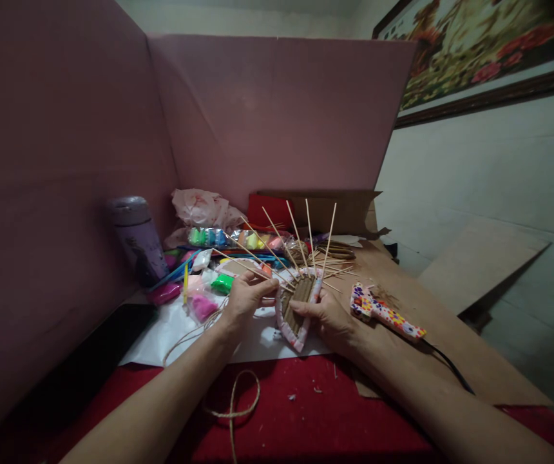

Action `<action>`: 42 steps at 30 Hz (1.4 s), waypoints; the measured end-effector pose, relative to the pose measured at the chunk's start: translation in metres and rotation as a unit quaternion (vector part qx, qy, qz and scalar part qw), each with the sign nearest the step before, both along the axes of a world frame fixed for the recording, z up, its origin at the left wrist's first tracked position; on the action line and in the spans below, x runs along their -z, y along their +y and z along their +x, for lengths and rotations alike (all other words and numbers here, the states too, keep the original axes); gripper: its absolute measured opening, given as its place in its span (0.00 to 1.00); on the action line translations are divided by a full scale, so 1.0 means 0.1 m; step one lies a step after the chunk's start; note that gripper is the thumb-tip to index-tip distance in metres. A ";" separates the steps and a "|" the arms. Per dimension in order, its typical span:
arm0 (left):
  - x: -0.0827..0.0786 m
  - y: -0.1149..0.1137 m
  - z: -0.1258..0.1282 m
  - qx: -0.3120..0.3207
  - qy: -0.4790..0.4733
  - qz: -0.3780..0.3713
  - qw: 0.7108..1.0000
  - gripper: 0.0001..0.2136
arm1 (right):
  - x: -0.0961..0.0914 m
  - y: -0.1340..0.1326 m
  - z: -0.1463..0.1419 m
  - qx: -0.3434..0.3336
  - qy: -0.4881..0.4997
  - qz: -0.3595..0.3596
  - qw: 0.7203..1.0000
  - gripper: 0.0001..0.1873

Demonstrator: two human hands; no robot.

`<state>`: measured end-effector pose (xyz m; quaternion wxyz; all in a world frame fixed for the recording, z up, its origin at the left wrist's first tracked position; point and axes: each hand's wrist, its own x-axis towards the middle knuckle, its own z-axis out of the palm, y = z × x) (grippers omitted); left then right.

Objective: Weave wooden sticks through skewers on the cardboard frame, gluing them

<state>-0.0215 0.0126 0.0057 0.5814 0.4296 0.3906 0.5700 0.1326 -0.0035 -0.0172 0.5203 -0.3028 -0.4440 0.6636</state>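
A half-round piece of corrugated cardboard [292, 314] with a pale patterned fabric edge is in front of me. Several thin bamboo skewers [297, 235] fan out from its upper side. My right hand [330, 316] grips the cardboard from the right, thumb on its face. My left hand [248, 298] is closed in a pinch at the left edge, close to the lowest skewers; what sits between the fingertips is hidden. Jute twine [194, 333] runs by the left wrist, and a loop of twine [257, 393] lies on the red cloth.
A flower-patterned glue gun [387, 312] with a black cord lies on brown cardboard [451, 348] at right. Behind are loose skewers [337, 265], clay packs [207, 237] and a plastic bag [207, 209]. A purple tumbler [138, 241] stands left, near a dark flat object [88, 361].
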 end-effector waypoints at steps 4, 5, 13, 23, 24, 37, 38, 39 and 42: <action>0.00 0.00 0.00 0.004 -0.003 0.000 1.000 0.15 | 0.00 0.00 0.00 -0.006 0.003 0.004 1.000 0.18; 0.01 0.00 0.00 0.005 -0.005 0.000 1.000 0.15 | 0.00 0.00 0.00 -0.006 0.003 0.002 1.000 0.18; 0.01 0.01 0.00 0.000 0.001 -0.002 1.000 0.15 | -0.02 -0.02 -0.01 0.004 0.001 -0.003 1.000 0.18; 0.01 0.01 0.00 -0.001 0.003 -0.002 1.000 0.15 | -0.01 -0.01 0.00 0.000 -0.001 0.004 1.000 0.19; 0.01 0.01 0.00 0.000 0.003 -0.001 1.000 0.15 | -0.01 -0.01 0.00 -0.001 0.000 0.004 1.000 0.18; -0.01 -0.01 0.01 -0.006 0.006 -0.010 1.000 0.15 | 0.00 -0.01 0.00 0.006 -0.006 -0.002 1.000 0.18; -0.01 -0.01 0.01 -0.005 0.007 -0.010 1.000 0.15 | 0.00 -0.01 0.00 0.004 -0.004 0.001 1.000 0.18; -0.01 -0.01 0.01 -0.005 0.008 -0.010 1.000 0.14 | 0.00 -0.01 0.00 0.003 -0.003 0.003 1.000 0.18; 0.00 -0.01 0.00 -0.004 0.010 -0.010 1.000 0.14 | -0.01 -0.01 0.00 -0.004 -0.003 0.009 1.000 0.19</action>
